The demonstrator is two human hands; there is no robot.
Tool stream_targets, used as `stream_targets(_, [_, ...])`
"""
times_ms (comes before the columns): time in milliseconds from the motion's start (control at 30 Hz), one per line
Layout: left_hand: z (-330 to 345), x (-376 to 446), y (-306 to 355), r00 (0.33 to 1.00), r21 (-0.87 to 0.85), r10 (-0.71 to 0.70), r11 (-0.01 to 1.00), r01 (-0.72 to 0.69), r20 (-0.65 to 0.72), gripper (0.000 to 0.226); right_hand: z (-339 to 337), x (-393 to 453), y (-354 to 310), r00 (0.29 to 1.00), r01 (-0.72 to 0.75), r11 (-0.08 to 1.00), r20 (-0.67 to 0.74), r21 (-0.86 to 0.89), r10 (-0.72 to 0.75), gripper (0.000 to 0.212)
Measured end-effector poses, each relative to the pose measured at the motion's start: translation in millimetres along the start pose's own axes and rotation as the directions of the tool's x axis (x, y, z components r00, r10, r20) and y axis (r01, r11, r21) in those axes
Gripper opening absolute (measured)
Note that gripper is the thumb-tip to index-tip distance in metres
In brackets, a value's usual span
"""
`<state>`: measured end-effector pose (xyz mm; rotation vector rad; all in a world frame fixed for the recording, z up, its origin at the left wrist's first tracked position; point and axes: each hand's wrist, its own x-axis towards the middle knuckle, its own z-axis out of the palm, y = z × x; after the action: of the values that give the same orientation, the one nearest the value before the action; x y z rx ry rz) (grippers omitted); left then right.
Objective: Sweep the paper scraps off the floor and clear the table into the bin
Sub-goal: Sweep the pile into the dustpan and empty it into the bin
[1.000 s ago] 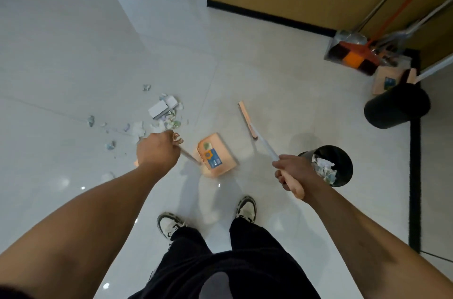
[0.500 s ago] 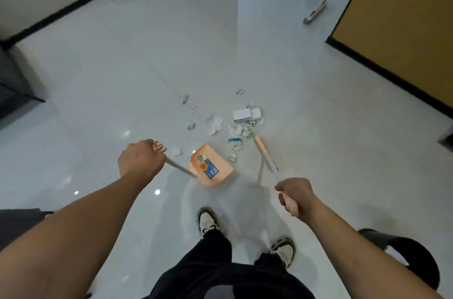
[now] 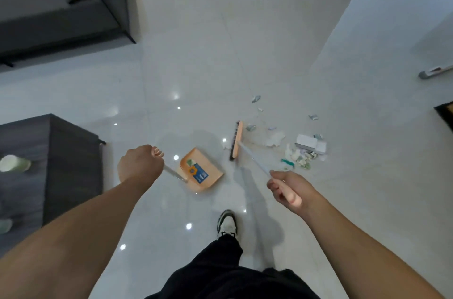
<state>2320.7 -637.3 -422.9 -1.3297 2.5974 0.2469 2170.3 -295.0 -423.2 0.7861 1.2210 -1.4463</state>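
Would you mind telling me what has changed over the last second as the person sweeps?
The orange broom head has swung across the paper scraps: half a second ago it sat on their right, now on their left, between them and the orange plastic dustpan. The view has turned, so the black bin is gone from sight. Unchanged: the left hand holds the dustpan's handle and the right hand the broom's grip.

Glossy tiled floor (image 3: pixel 220 53), smooth orange plastic dustpan (image 3: pixel 208 176), crumpled paper scraps (image 3: pixel 300 155).
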Motion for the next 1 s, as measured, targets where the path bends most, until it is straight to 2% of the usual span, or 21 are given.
stream_targets(100, [6.1, 9.3, -35.8, 0.996, 0.013, -0.088, 0.996, 0.088, -0.018, 0.011, 25.9, 31.3, -1.8, 0.989, -0.125, 0.986, 0.098, 0.115, 0.114, 0.01])
stream_targets(200, [12.8, 15.3, -52.1, 0.994, 0.032, -0.104, 0.994, 0.103, 0.019, 0.01, 34.3, 55.7, 1.1, 0.978, -0.19, 0.981, 0.09, 0.041, 0.186, 0.007])
stream_targets(267, [17.3, 20.7, -53.6, 0.995, 0.056, -0.099, 0.994, 0.097, 0.021, 0.007, 29.6, 62.9, -0.9, 0.982, -0.182, 0.983, 0.047, -0.014, 0.183, 0.007])
stream_targets(567, [-5.7, 69.0, 15.8, 0.999, 0.063, -0.048, 0.997, 0.047, 0.024, 0.008, -10.7, 37.3, -72.1, 0.992, -0.006, 0.995, -0.127, -0.105, -0.007, 0.011])
stream_targets(733, [-5.4, 78.8, 83.2, 0.999, -0.036, -0.042, 0.998, 0.043, 0.022, 0.008, -27.9, 32.7, -134.8, 0.996, 0.037, 0.992, -0.073, -0.118, -0.046, 0.008])
stream_targets(900, [0.4, 81.1, 145.5, 1.0, 0.027, -0.018, 0.999, 0.018, 0.006, 0.013, -18.1, 58.6, -212.7, 0.976, 0.178, 0.916, -0.054, -0.359, -0.211, 0.013])
stream_targets(967, [3.9, 84.5, 162.9, 1.0, 0.038, -0.021, 0.999, 0.02, 0.006, 0.013, -13.6, 80.8, -241.7, 0.955, 0.228, 0.838, -0.056, -0.496, -0.293, 0.014])
stream_targets(1000, [6.0, 86.2, 171.1, 1.0, 0.044, -0.028, 0.999, 0.028, 0.008, 0.014, -12.8, 95.2, -254.6, 0.943, 0.237, 0.779, -0.057, -0.58, -0.329, 0.021])
